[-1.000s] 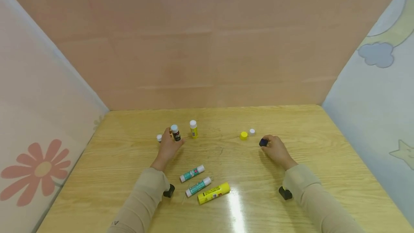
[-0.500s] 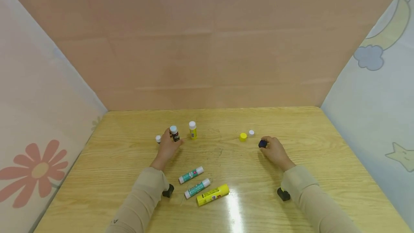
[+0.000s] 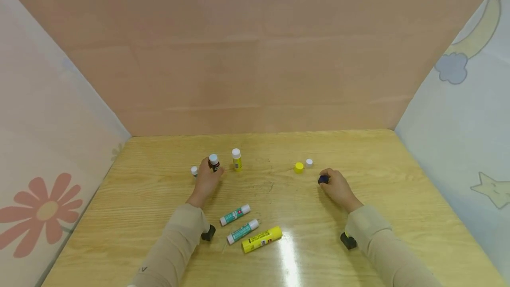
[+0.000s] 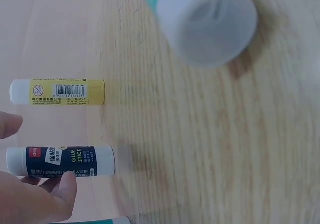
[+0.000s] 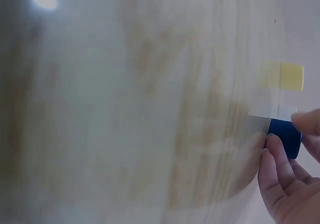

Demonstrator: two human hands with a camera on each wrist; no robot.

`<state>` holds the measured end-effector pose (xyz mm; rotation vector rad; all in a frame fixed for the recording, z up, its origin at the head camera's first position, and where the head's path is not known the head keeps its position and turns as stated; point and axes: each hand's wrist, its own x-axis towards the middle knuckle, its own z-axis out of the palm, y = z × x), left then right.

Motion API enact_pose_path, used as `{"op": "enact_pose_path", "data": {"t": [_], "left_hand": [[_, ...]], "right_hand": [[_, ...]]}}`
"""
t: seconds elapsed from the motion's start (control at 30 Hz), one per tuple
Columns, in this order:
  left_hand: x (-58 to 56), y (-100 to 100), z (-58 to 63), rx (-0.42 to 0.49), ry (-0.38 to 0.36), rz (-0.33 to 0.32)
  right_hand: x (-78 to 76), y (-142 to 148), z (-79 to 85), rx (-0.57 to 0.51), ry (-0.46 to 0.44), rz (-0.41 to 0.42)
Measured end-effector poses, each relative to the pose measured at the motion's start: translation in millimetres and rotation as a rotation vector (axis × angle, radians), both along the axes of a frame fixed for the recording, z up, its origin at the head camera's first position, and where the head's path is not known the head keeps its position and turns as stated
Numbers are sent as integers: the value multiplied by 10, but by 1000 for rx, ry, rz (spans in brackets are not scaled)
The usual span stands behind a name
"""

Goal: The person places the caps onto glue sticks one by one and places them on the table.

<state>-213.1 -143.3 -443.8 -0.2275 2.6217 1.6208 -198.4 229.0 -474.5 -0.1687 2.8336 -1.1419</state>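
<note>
In the head view my left hand [image 3: 207,178] grips a dark navy glue stick [image 3: 214,161] with white cap. The left wrist view shows its label, with the thumb [image 4: 68,188] along the near side and the stick [image 4: 75,161] upright, its base close to the table. Beside it a yellow glue stick [image 3: 237,161] with white cap stands upright. On the right side my right hand [image 3: 338,188] pinches a small dark blue cap [image 3: 323,180] between thumb and fingers. In the right wrist view this cap [image 5: 285,138] is right at the tabletop, over its reflection.
A yellow cap [image 3: 299,168] and a white cap [image 3: 309,162] sit beyond my right hand. Left of my left hand stands another white-capped stick [image 3: 194,171]. Two teal glue sticks [image 3: 235,215] and a large yellow one [image 3: 261,239] lie near the front.
My right hand has brought the dark blue cap slightly down and nearer to me. The left hand's grip on the navy glue stick has shifted a little; the other items stay put.
</note>
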Motion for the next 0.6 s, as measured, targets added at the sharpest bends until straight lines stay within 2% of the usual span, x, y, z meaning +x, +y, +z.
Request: {"op": "enact_pose_path", "data": {"t": [0.3,0.6], "left_hand": [[7,5,55,-38,17,29],[-9,40,44,-90,11,47]], "right_hand": [[67,-10,27,-7,-24,19],[144,-11,63,5,-28,45]]}}
